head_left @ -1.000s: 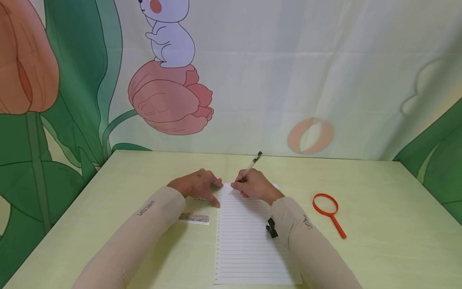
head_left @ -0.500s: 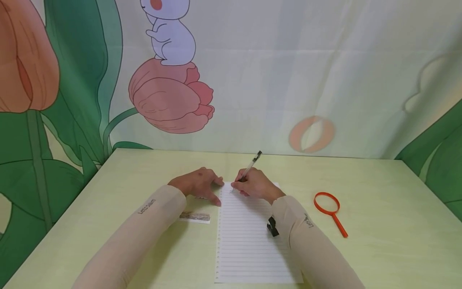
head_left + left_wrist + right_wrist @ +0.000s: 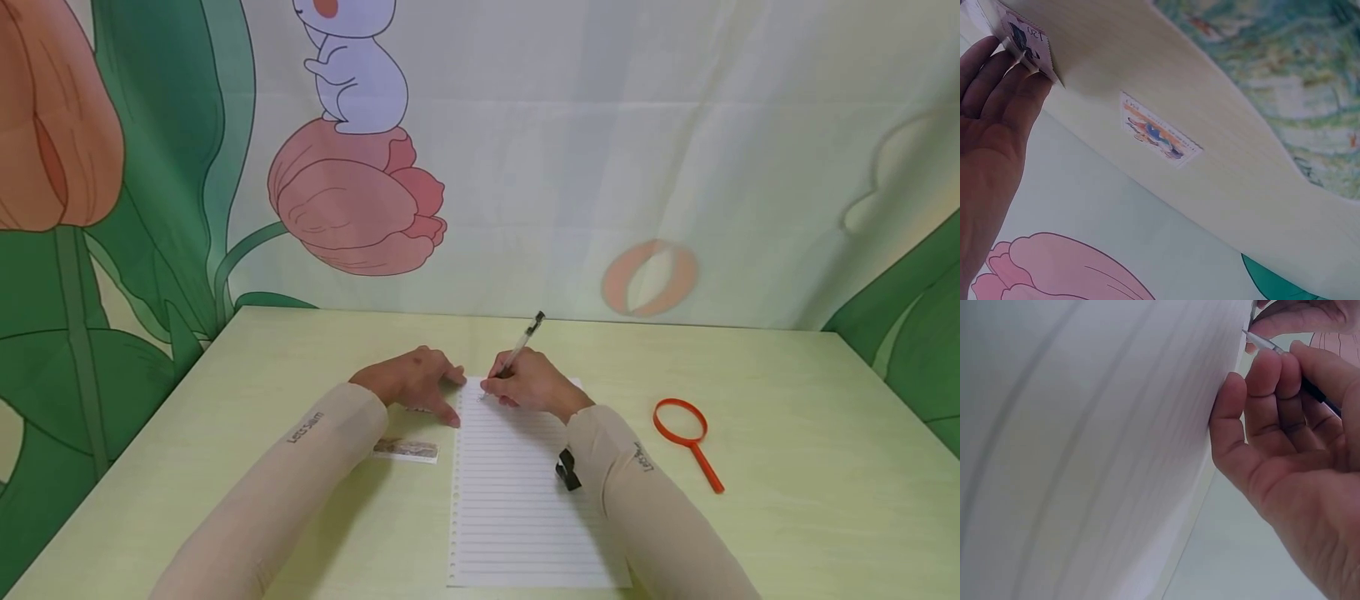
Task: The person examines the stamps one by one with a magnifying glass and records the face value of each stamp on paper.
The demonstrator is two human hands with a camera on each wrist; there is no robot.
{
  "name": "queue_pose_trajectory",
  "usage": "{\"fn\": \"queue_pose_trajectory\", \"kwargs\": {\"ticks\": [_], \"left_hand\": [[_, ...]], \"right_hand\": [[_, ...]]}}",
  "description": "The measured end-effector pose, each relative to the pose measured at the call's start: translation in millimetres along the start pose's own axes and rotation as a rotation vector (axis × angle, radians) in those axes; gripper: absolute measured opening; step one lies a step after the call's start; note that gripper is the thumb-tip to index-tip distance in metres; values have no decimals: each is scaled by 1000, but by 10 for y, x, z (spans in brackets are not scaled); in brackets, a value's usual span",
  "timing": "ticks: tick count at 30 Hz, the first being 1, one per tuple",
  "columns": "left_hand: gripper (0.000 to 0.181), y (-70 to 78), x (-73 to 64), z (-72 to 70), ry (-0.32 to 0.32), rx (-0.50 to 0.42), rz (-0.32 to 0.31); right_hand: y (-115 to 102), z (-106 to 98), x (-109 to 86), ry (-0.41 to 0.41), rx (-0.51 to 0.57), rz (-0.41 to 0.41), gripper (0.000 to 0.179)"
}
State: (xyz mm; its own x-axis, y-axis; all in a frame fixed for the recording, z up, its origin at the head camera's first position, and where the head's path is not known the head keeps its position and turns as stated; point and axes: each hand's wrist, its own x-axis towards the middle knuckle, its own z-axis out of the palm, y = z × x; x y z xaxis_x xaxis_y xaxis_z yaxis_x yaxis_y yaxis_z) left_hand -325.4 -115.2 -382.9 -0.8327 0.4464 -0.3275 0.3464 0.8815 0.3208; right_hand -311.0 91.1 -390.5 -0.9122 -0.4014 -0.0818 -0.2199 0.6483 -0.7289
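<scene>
On the pale table [image 3: 810,400], the paper [image 3: 525,500] could be skewed beneath the pen [image 3: 525,340] if steadying were relaxed by the left hand [image 3: 412,382], whose thumb and index finger are spread apart at the left edge. The pen is pinched by the right hand's [image 3: 532,383] thumb and fingers, its tip directed just beyond them at the upper left lines.
</scene>
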Motion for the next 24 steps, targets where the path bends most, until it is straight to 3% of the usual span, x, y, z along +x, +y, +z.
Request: {"fn": "queue_pose_trajectory", "kwargs": {"ticks": [15,24], "left_hand": [[72,35,0,-9,-4,2,25],[72,7,-6,2,14,14,2]], "right_hand": [[38,-28,-22,15,91,36,10],[34,-47,-32,-4,99,62,11]]}}
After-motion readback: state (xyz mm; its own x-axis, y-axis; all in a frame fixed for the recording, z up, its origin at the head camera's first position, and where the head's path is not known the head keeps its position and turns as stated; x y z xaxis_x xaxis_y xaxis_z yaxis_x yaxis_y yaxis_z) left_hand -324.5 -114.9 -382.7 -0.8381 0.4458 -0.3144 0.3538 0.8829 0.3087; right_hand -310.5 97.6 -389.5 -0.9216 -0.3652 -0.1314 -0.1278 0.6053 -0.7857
